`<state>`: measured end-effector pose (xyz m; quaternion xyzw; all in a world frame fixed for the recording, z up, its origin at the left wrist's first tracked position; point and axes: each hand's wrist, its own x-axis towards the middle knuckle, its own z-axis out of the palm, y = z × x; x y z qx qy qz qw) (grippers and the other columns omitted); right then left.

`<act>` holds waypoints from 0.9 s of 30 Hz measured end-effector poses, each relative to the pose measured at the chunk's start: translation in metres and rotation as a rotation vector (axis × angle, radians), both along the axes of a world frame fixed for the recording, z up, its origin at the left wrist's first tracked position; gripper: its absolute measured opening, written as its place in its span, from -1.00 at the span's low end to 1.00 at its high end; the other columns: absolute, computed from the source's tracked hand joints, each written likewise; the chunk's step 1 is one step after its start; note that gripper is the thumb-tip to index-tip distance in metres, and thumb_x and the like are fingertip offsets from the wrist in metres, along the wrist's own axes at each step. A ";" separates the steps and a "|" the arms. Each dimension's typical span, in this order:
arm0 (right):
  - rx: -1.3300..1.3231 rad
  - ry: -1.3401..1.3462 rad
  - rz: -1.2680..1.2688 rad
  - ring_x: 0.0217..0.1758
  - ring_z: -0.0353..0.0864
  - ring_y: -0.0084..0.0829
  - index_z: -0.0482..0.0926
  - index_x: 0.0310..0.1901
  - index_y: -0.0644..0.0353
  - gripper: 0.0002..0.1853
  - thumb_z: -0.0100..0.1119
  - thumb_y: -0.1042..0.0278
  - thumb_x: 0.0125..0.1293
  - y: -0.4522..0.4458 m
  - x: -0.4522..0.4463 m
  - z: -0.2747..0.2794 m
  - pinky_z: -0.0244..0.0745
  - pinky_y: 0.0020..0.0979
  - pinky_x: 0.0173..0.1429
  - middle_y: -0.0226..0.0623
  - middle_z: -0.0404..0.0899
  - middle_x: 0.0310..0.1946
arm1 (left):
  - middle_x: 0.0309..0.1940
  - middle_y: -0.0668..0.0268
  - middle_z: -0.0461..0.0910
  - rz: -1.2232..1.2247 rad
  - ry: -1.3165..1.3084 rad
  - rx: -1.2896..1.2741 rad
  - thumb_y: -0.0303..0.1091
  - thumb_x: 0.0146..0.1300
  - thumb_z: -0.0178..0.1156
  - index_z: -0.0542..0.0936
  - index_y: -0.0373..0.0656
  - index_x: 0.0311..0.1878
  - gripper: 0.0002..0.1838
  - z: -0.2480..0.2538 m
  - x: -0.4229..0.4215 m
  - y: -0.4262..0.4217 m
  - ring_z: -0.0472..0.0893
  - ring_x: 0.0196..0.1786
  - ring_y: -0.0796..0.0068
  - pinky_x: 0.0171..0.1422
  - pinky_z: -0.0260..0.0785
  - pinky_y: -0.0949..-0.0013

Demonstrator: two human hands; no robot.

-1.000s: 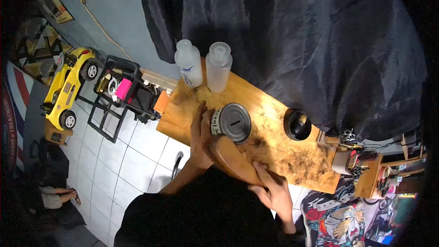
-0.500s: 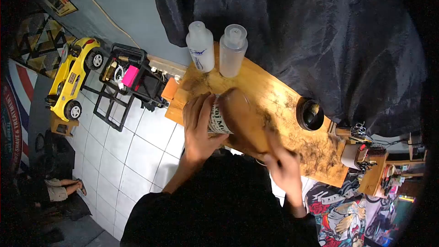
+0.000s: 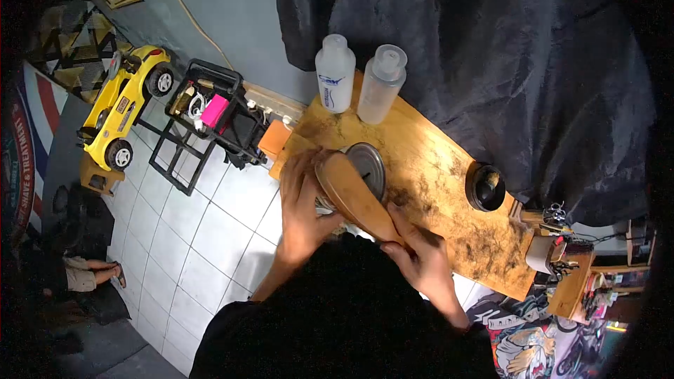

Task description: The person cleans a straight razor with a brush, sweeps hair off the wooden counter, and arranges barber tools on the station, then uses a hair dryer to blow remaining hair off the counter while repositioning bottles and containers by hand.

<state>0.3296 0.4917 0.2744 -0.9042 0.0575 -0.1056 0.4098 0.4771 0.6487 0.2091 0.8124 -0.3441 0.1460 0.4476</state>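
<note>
Head view, nearest the lens: with right hand (image 3: 425, 261) at the narrow end of a wooden tool (image 3: 357, 200), fingers closed on it, thumb and forefinger along the sides. With left hand (image 3: 302, 207) at the side of a can (image 3: 370, 170), fingers curled around it, thumb low by the pale label, the grip partly hidden. Tilted across the can, the tool, broad end close to the left fingers, underside out of sight. Facing up beyond it, the can's grey lid with a dark slot.

Beneath the can, a wooden table (image 3: 421, 161), scattered with dark, hair-like bits, thickest toward the right. Toward the table's far right edge, a round black bowl (image 3: 486, 186), something tan inside. Upright at the far left corner, two translucent bottles: one with blue lettering (image 3: 335, 76), one plain (image 3: 382, 88), just beside each other. Near the left end, an orange box (image 3: 274, 139). Past the right end, a holder (image 3: 540, 253) with tools in it.

Farther off at left, on white tiles (image 3: 200, 221), a black rack (image 3: 184, 161) carrying a pink box (image 3: 214, 110), then a yellow toy car (image 3: 123, 112). At lower left, a person's bare legs (image 3: 105, 271). Behind the table, a dark curtain (image 3: 449, 56) beside a grey wall (image 3: 239, 14).
</note>
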 end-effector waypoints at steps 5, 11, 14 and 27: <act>0.169 0.084 -0.413 0.16 0.53 -0.23 0.43 0.22 0.27 -0.54 0.17 0.44 0.27 -0.027 0.020 -0.028 0.34 -0.29 0.25 0.13 0.52 0.07 | 0.18 -0.01 0.38 0.014 0.001 -0.043 -0.21 -0.33 0.53 0.35 -0.30 0.24 -0.04 0.010 0.001 0.007 0.34 0.22 -0.13 0.32 0.14 -0.08; 0.049 0.021 -0.180 0.22 0.50 -0.09 0.52 0.13 0.29 -0.49 0.37 0.38 0.11 -0.016 -0.001 -0.004 0.33 -0.24 0.29 0.06 0.54 0.07 | 0.21 -0.02 0.36 0.007 0.050 -0.008 -0.21 -0.33 0.52 0.33 -0.28 0.26 -0.02 0.008 0.000 0.010 0.32 0.25 -0.14 0.35 0.11 -0.07; -0.058 0.004 0.034 0.22 0.48 -0.06 0.53 0.13 0.26 -0.47 0.40 0.40 0.07 0.000 0.008 0.009 0.30 -0.20 0.32 0.04 0.54 0.08 | 0.21 -0.02 0.36 -0.005 0.040 -0.008 -0.21 -0.35 0.51 0.34 -0.27 0.26 -0.02 0.004 0.001 0.009 0.32 0.26 -0.13 0.35 0.11 -0.06; -0.137 -0.143 0.069 0.04 0.61 -0.07 0.56 0.09 0.26 -0.52 0.37 0.38 0.09 -0.002 0.010 0.008 0.42 -0.24 0.21 0.05 0.60 -0.05 | 0.26 0.04 0.35 0.004 0.230 0.016 -0.33 -0.39 0.57 0.35 -0.25 0.28 0.01 0.004 -0.003 0.021 0.31 0.32 0.01 0.40 0.19 0.12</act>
